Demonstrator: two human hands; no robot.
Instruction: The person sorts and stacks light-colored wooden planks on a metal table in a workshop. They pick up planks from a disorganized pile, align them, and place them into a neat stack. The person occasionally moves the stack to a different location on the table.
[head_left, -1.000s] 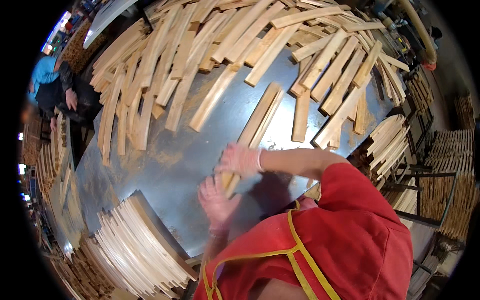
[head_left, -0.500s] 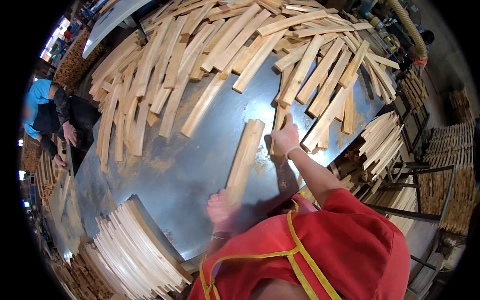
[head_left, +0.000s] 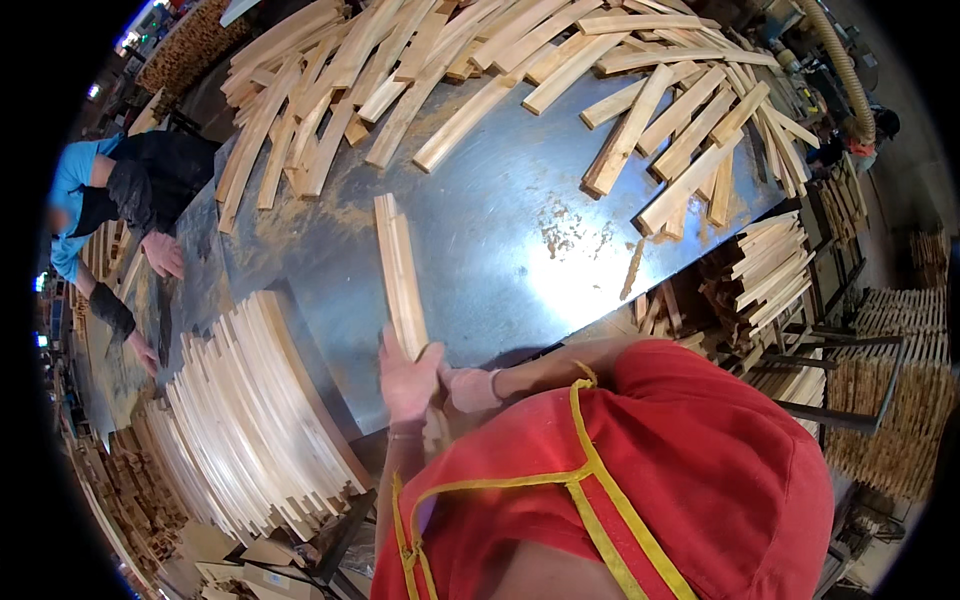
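Side by side, a pair of pale wooden strips lies between my hands at the near edge of the metal-topped table. My left hand is closed round their near part, with its thumb side toward the right hand. From the right, my right hand presses in against the same strips, its fingers partly hidden behind the left hand. The strips' near ends pass below my hands toward my red apron. To the left stands a row of stacked pale strips, close to my left hand.
A large loose heap of wooden strips covers the table's far side. At the left, a co-worker in a blue shirt reaches over the tabletop. Past the right edge are stacked strips and a metal rack. Sawdust lies on the table.
My right hand has come from the heap's near edge to beside my left hand. A strip has left that spot, and the held wood has moved left and nearer. The co-worker's arms have shifted.
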